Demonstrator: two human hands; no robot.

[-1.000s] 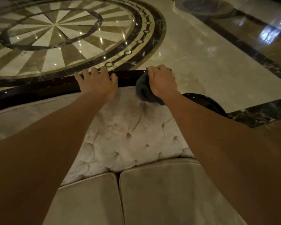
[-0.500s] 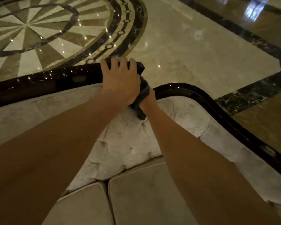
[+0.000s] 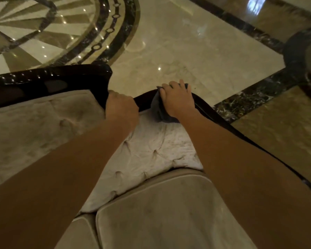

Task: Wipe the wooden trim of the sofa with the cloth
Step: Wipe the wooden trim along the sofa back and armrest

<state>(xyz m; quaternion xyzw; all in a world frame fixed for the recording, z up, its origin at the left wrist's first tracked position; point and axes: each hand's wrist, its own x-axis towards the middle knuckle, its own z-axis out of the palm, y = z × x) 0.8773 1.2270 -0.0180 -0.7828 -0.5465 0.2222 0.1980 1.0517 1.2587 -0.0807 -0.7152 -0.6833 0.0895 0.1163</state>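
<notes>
The sofa's dark glossy wooden trim [image 3: 48,81] runs along the top of the tufted pale backrest [image 3: 151,146], drops at a corner and curves down to the right. My right hand [image 3: 178,99] presses a dark grey cloth [image 3: 157,109] onto the lower curved section of the trim, fingers spread over the cloth. My left hand [image 3: 120,106] is closed around the trim at the corner step, just left of the cloth. Both forearms reach out over the seat cushions.
Two beige seat cushions [image 3: 169,212] lie below my arms. Behind the sofa spreads polished marble floor [image 3: 187,51] with a round inlaid pattern [image 3: 52,29] at the upper left and dark border strips [image 3: 258,90]. A dark round base [image 3: 302,51] stands at the far right.
My right hand has slid the cloth rightward, off the upper rail and down onto the curved lower trim. My left hand has shifted to grip the trim's corner. The camera view swung right.
</notes>
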